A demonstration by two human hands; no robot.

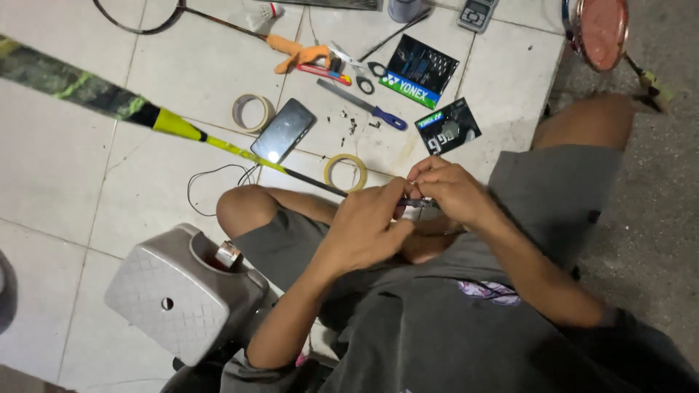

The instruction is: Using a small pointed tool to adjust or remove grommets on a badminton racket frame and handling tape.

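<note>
Racket (109, 102) first, at the upper left of the frame: its dark green and yellow frame end runs off the left edge, and its thin shaft slants down toward the middle, over my bare knee, into my hands; a grey plastic stool (182, 291) lies tipped at the lower left, with something red and metallic in its opening that I cannot make out; above it a thin black cord (211, 175) loops on the white tile floor (58, 167); two rolls of tape (253, 111) sit on the tiles, one at upper centre-left, the other just beside the shaft, with a dark phone (284, 131) between them; my left hand (364, 225), at centre, has its fingers curled shut round the shaft's near end; my right hand (451, 193) touches it, fingertips pinched tight on a small dark part at the shaft's end, mostly hidden by my fingers; above lie a blue-handled file (364, 105), scissors (368, 73) and two dark string packets (437, 94); at the upper right a second racket (601, 29) is cut off by the top edge.
</note>
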